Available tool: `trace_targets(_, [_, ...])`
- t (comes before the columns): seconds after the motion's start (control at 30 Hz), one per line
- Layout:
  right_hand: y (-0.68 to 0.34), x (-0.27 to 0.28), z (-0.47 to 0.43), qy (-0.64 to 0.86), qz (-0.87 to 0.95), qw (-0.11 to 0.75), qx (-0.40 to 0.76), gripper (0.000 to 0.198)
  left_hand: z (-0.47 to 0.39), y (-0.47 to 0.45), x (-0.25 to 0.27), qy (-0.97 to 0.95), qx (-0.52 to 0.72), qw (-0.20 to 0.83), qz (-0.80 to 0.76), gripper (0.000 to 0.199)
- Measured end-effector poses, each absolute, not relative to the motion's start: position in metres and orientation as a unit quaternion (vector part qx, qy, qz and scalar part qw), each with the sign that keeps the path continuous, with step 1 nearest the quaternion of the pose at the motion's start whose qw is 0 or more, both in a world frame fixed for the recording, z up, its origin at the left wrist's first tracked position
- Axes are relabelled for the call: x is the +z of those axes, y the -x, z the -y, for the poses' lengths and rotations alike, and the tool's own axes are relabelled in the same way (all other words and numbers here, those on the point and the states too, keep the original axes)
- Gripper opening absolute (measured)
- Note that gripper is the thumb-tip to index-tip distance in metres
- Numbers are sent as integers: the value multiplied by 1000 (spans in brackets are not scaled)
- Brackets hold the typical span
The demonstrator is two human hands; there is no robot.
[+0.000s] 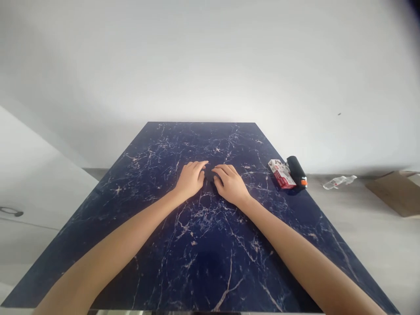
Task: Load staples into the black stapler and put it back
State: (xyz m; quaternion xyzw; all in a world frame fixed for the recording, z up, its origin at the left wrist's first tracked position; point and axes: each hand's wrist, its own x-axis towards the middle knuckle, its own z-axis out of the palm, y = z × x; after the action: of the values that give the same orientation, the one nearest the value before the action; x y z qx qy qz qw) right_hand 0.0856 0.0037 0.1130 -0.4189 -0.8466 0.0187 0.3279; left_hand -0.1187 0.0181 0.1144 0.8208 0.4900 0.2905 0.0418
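Both of my hands rest near the middle of a dark blue tabletop with white marble-like veins [203, 245]. My left hand [193, 177] has its fingers stretched toward the right and its thumb apart from them. Facing it across a narrow gap, my right hand [229, 181] lies with loosely bent fingers and the thumb separated. Neither hand shows anything in its grasp. A small dark patch fills the gap between the fingertips; whether it is shadow or a thing, I cannot tell.
On the table's right edge a red and white box [281, 174] lies beside a black cylinder-shaped thing [296, 170] with an orange spot. On the floor to the right are a clear plastic bottle [337, 182] and a cardboard box [395, 192]. A white wall [203, 65] stands behind the table.
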Motion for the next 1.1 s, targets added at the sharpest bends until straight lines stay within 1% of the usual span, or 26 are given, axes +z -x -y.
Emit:
trace_targets(0.07, [-82,112,-9,409,860,303,27,34,-20,116,112,-831,257,32,-492,51])
trace_targets(0.17, [-82,111,-12,391,873,288,45,37,-19,110,110,-846,236,15,-477,59])
trace_targets(0.37, [-82,110,-12,387,878,275,65,37,-19,109,109,-864,213,35,-455,43])
trace_targets(0.6, [-82,108,-12,401,874,268,66,36,-22,110,107,-865,211,27,-454,40])
trace_targets(0.73, [-83,103,-14,405,870,274,64,40,-23,110,104,-866,208,22,-455,38])
trace_targets(0.83, [-85,101,-15,404,870,278,57,41,-24,110,103,-865,212,19,-455,39])
trace_targets(1.1, [-85,101,-15,396,873,279,56,35,-23,111,104,-867,202,5,-456,36])
